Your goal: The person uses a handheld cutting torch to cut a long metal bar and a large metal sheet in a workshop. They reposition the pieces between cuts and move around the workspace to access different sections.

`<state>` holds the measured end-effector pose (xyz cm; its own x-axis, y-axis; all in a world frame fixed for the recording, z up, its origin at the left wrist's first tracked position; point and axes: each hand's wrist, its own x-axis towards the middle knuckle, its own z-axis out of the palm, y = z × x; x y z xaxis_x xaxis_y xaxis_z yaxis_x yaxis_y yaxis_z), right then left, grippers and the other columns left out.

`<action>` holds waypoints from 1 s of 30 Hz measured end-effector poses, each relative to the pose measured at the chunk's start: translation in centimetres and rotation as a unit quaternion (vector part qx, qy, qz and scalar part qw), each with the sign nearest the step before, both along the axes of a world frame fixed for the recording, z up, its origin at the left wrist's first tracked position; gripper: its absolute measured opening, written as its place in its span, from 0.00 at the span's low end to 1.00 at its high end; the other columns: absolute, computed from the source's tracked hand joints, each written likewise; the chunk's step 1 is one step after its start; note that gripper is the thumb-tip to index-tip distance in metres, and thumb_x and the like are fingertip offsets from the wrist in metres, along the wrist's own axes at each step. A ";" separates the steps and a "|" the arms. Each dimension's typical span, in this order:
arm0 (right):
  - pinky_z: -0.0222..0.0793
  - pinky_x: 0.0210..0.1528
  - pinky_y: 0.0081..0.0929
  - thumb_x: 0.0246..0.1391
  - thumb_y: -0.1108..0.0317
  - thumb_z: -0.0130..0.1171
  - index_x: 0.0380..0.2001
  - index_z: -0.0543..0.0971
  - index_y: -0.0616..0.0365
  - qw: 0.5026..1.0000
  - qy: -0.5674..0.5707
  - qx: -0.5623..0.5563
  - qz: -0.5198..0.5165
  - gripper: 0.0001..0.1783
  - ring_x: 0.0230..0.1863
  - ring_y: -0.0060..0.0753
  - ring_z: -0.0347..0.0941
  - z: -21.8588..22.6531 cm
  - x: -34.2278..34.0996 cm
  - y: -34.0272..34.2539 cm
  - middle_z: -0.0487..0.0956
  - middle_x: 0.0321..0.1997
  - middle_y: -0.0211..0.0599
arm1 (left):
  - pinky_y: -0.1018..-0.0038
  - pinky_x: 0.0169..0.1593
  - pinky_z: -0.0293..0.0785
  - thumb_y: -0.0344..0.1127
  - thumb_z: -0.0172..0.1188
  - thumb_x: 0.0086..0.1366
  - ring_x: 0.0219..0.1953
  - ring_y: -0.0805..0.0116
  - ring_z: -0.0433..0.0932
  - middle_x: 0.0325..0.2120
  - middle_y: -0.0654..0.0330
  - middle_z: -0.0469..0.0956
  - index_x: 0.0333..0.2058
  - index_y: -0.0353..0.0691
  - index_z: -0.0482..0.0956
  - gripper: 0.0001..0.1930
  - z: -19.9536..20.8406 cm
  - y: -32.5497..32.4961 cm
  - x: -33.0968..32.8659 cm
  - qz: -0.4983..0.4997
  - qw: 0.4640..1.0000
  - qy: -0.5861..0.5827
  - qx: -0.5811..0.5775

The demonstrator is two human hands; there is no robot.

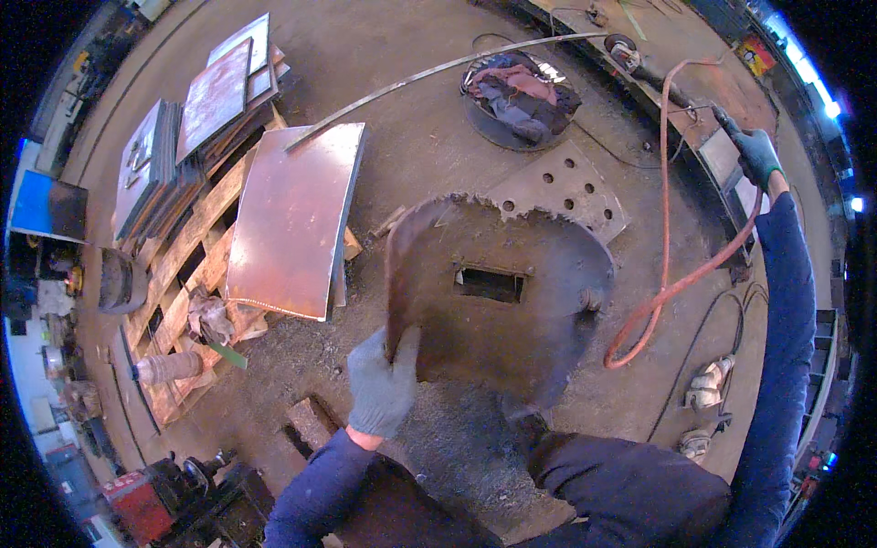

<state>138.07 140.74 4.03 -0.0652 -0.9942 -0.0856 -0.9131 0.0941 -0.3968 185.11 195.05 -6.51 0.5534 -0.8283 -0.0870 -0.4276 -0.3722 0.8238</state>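
With grey-gloved left hand (384,379) clasped on the edge of a rounded rusty-brown steel piece (434,283) — and green-gloved right hand (757,157) wrapped round a slim dark tool (724,119).

The dusty brown-grey floor (384,50) carries a wooden pallet (187,251), a round tub (477,121) full of cloths (512,87), and a flat plate with round holes (530,187). Metal plates (215,100) lie stacked on the pallet. The worktop (731,96) bears a grinder-like tool (627,57).

head-worn fisheye cam looks down past hands (381,388) twd flr (365,46).
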 end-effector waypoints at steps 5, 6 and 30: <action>0.56 0.17 0.25 0.67 0.52 0.59 0.48 0.81 0.56 0.981 -0.016 -0.190 0.038 0.18 0.16 0.17 0.64 0.6 -1.7 2.0 0.68 0.18 0.22 | 0.59 0.31 0.72 0.43 0.61 0.72 0.25 0.45 0.81 0.24 0.42 0.80 0.36 0.31 0.83 0.17 0.1 -1.0 -1.2 0.004 1.000 0.023 -0.019; 0.56 0.17 0.24 0.67 0.53 0.59 0.52 0.81 0.55 0.980 -0.060 -0.181 0.055 0.19 0.16 0.15 0.63 1.4 2.7 4.8 0.68 0.19 0.21 | 0.58 0.31 0.72 0.43 0.61 0.72 0.26 0.43 0.81 0.25 0.41 0.81 0.36 0.31 0.83 0.17 0.2 -0.2 -0.4 0.008 1.000 0.020 0.003; 0.78 0.50 0.36 0.63 0.58 0.60 0.63 0.77 0.60 0.831 -0.063 -0.192 0.518 0.28 0.42 0.44 0.85 1.0 37.6 18.3 0.87 0.43 0.53 | 0.50 0.38 0.78 0.38 0.61 0.68 0.34 0.39 0.83 0.31 0.42 0.83 0.44 0.35 0.84 0.13 0.4 4.8 4.1 -0.086 0.980 -0.164 0.067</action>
